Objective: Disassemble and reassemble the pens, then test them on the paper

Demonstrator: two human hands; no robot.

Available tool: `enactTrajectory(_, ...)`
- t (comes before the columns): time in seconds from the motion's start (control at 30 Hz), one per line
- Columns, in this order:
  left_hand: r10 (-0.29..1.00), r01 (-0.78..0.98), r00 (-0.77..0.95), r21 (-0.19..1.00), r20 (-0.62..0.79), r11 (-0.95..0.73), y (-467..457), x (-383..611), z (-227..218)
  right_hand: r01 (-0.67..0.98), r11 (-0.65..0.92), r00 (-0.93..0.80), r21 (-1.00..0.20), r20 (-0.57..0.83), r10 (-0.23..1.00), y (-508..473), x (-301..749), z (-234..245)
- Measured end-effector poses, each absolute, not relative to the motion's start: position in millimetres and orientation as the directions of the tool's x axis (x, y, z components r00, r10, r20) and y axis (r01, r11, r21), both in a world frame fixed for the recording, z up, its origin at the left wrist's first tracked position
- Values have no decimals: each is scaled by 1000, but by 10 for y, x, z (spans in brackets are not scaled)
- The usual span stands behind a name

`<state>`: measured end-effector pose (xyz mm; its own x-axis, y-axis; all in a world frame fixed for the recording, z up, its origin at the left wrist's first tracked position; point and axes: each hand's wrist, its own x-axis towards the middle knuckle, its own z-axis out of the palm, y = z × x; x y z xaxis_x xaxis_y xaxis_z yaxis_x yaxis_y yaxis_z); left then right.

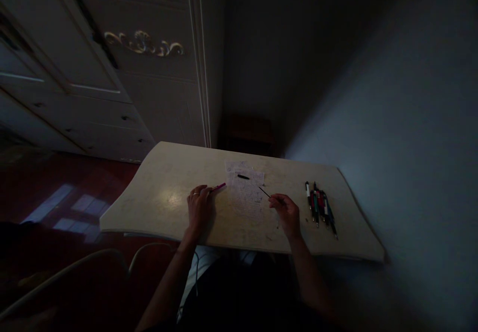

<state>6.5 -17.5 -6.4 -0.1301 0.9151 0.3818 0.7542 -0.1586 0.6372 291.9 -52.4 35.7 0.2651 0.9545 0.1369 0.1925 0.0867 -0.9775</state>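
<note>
My left hand (199,203), with a ring on one finger, rests low over the table with its fingers closed around the end of a pink pen barrel (219,187) that points right. In my right hand (287,212), a thin dark stick like a pen refill (264,191) is pinched between thumb and fingers, its tip pointing up and left over the paper. Between the hands lie sheets of scribbled paper (244,197). A short black pen part (243,176) lies across their upper portion, touched by neither hand.
Several pens (319,205) lie bunched to the right of my right hand on the pale table (149,182). Small dark bits (277,227) are scattered near the front edge. A wall (411,148) borders the right side, and a cabinet (160,88) stands beyond the left. The room is dim.
</note>
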Motion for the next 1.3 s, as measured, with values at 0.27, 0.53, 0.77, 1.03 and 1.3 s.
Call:
enactTrajectory(0.27, 985, 213, -78, 968, 155, -135, -249, -69, -9, 150, 115, 271, -982, 153, 950, -568, 2920, 416)
enactTrajectory(0.53, 987, 287, 48, 945, 151, -159, -253, -55, -45, 229, 160, 176, -960, 203, 963, -563, 2912, 395)
enactTrajectory(0.77, 989, 309, 67, 939, 136, -150, -304, -31, 0, 470, 277, 33, -838, 330, 943, -552, 2939, 392)
enactTrajectory(1.03, 991, 330, 66, 935, 112, -128, -314, -14, 32, 509, 314, -37, -801, 344, 938, -542, 2958, 364)
enactTrajectory(1.3, 995, 315, 52, 944, 82, -94, -339, -2, 48, 509, 307, -54, -804, 326, 944, -515, 2957, 322)
